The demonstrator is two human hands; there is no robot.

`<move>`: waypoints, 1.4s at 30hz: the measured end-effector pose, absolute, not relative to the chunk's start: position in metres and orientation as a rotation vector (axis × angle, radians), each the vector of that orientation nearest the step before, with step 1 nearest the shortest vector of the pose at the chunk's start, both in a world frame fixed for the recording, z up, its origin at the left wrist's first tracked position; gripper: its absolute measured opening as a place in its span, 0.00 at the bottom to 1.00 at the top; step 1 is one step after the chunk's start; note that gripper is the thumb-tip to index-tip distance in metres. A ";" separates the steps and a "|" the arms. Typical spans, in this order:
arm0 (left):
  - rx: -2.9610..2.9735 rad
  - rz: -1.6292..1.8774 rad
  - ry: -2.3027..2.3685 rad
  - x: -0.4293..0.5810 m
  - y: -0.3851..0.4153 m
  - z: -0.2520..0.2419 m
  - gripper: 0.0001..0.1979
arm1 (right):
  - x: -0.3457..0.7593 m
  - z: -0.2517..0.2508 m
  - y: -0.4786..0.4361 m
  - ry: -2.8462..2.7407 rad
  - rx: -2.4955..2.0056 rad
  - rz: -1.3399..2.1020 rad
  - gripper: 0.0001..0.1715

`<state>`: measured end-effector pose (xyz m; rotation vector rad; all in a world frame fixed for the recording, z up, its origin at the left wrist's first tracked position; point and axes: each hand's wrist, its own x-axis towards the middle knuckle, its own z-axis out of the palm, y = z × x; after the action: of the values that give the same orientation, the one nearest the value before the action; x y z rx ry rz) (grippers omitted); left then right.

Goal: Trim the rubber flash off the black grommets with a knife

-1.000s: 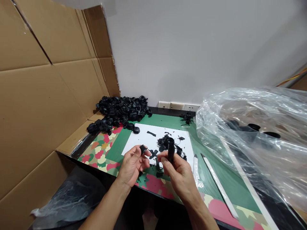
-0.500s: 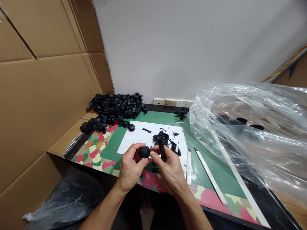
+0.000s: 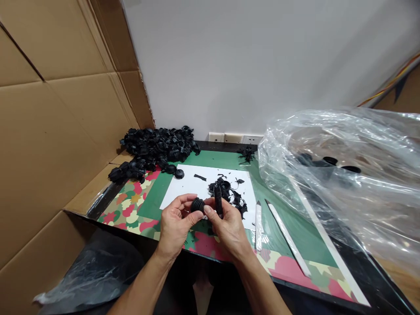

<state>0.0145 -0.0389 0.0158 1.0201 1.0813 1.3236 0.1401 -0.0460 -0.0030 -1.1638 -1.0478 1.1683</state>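
Note:
My left hand (image 3: pixel 175 223) pinches a small black ribbed rubber part (image 3: pixel 197 204) between thumb and fingers, just above the near edge of the table. My right hand (image 3: pixel 226 225) touches that same part with its thumb and forefinger while gripping a black stick-like tool (image 3: pixel 218 200) that points upward. Both hands hover over a white sheet (image 3: pixel 183 188) strewn with black rubber trimmings (image 3: pixel 229 194).
A heap of black ribbed parts (image 3: pixel 157 148) lies at the back left by the cardboard wall (image 3: pixel 49 131). A big clear plastic bag (image 3: pixel 344 175) holding a few black parts fills the right. Two white strips (image 3: pixel 282 232) lie on the green mat. A dark bag (image 3: pixel 92 275) hangs below left.
My hands have come together: the left hand's ribbed part now meets the right hand's fingers. The view has shifted slightly, with the hands a little higher over the sheet.

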 end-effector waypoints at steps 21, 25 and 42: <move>1.376 1.192 0.947 0.014 -0.029 0.019 0.07 | 0.158 -0.003 -0.046 -1.059 -1.116 1.120 0.14; 1.367 1.311 1.003 0.015 -0.024 0.013 0.09 | 0.152 -0.002 -0.047 -0.977 -1.139 1.119 0.15; 1.111 1.332 1.044 0.021 -0.030 0.005 0.14 | 0.139 -0.005 -0.050 -0.587 -0.992 1.394 0.25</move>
<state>0.0209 -0.0303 0.0049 1.1112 1.0436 1.3324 0.1392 -0.0497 -0.0045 -0.9915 -0.5875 1.3935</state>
